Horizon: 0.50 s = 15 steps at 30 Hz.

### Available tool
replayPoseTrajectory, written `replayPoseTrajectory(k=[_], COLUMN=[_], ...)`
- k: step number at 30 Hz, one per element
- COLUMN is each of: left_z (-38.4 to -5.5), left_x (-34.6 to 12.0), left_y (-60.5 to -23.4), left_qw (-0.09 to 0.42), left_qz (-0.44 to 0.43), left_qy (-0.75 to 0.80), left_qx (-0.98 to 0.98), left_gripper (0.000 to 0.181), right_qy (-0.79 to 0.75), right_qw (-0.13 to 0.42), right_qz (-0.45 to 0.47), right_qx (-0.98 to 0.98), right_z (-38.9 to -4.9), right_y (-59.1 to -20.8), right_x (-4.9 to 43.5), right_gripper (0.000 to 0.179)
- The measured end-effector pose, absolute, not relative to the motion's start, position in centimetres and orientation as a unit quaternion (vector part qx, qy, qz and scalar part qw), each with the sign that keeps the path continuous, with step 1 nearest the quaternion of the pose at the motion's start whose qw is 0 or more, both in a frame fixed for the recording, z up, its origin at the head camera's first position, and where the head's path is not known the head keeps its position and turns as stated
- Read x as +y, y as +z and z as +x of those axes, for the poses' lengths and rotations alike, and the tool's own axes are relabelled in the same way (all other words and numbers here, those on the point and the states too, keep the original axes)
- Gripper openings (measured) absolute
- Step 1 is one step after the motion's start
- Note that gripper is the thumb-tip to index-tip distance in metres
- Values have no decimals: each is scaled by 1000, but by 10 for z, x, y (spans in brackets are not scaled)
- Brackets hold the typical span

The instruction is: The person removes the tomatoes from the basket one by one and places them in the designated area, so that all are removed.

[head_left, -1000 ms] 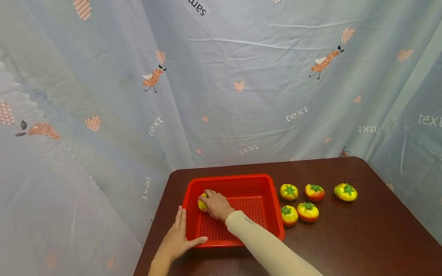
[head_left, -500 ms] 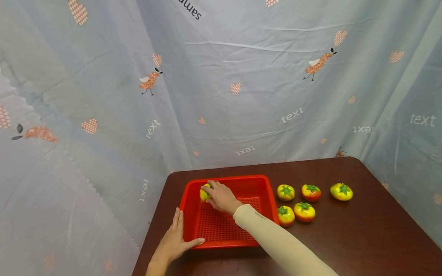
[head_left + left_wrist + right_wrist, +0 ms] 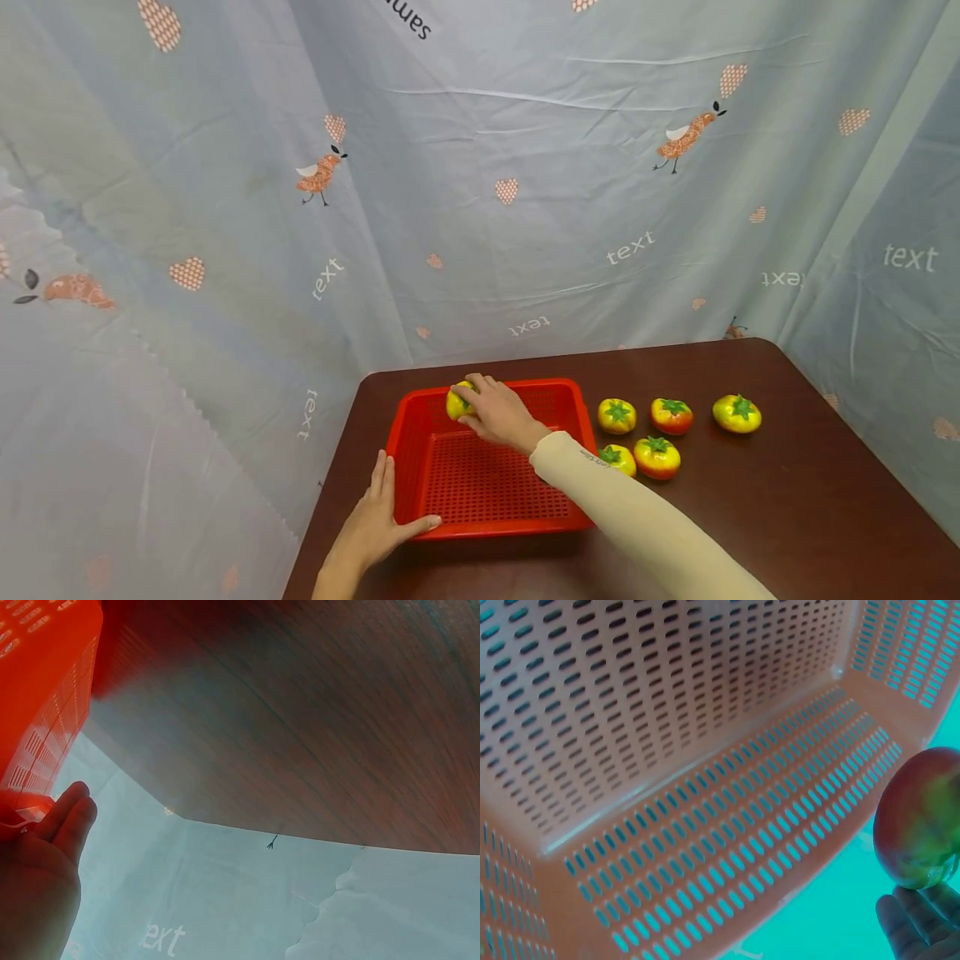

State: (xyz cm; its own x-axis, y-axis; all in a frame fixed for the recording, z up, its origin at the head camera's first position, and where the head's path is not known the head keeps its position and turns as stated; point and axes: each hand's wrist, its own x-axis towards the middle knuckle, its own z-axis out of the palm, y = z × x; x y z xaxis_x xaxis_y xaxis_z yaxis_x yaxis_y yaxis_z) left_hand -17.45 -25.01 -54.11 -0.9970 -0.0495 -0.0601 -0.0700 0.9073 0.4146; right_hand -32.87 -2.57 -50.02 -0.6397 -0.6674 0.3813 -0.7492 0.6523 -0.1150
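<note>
My right hand (image 3: 501,417) grips a yellow tomato (image 3: 458,403) with a green leafy top, held up near the back left wall of a red plastic basket (image 3: 480,529). The right wrist view shows this tomato (image 3: 922,817) reddish on one side, with fingertips (image 3: 911,919) against it, beside the slotted basket (image 3: 675,780). At the basket's front left corner, my left hand (image 3: 367,529) rests with straight fingers along the outer left side and the thumb on the front rim. In the left wrist view the left hand (image 3: 41,892) touches the basket (image 3: 45,690).
Several yellow and red tomatoes lie right of the basket: one alone (image 3: 737,413), a redder one (image 3: 672,416), and one partly behind my sleeve (image 3: 618,459). The dark wooden table (image 3: 795,500) has rounded back corners. A patterned curtain (image 3: 480,250) surrounds it.
My right hand has lifted the tomato from the basket's left inside up toward the back rim and slightly right. The left hand stays at the corner. The head view has shifted slightly.
</note>
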Motion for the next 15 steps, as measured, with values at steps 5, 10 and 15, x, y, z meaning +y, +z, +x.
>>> replayPoseTrajectory(k=[5,10,15], left_z=[-174,-173,-173], left_x=[-251,-251,-251], left_y=[-542,-540,-541], left_qw=[20,21,21], left_qz=[-26,-25,-23], left_qy=[214,213,212], left_qx=[976,976,977], left_gripper=[127,127,126], right_qy=[140,147,158], right_qw=[165,166,169], right_qz=[403,399,393], right_qx=[-889,-889,-890], right_z=[-327,-326,-328], right_y=[-488,-478,-472], right_x=[-16,-7,6], right_gripper=[55,54,54])
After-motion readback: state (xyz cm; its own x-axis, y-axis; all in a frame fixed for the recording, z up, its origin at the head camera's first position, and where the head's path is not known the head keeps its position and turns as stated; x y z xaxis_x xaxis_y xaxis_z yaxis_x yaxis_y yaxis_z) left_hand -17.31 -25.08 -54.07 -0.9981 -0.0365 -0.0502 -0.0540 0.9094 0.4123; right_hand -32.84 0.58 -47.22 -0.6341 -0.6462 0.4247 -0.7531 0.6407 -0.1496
